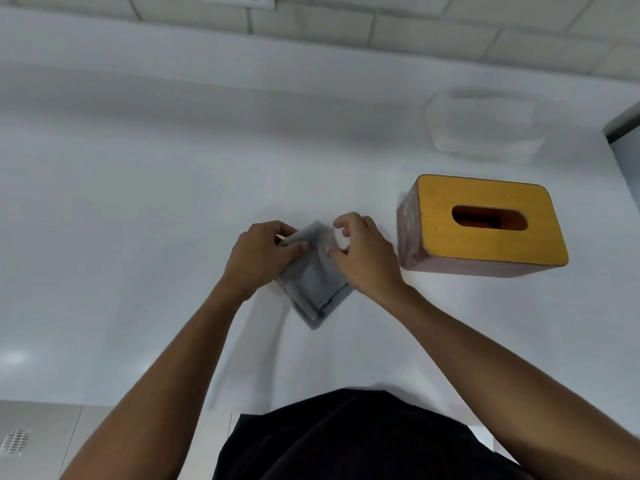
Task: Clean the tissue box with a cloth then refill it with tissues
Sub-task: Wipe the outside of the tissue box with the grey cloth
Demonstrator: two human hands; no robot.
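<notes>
A folded grey cloth (311, 282) lies on the white counter (138, 202) in the middle of the view. My left hand (258, 254) pinches the cloth's upper left corner between thumb and fingers. My right hand (363, 251) rests on the cloth's right side, thumb pressing it, the other fingers curled above. To the right stands the wooden tissue box (485, 223), its yellow top upward, with an oval slot that shows a dark inside. A pack of white tissues in clear wrap (485, 126) lies behind the box.
A tiled wall (381, 26) runs along the back of the counter. A grey object's edge (623, 123) shows at the far right. My dark shirt (346, 441) fills the bottom centre; a floor drain (14, 441) is at the bottom left.
</notes>
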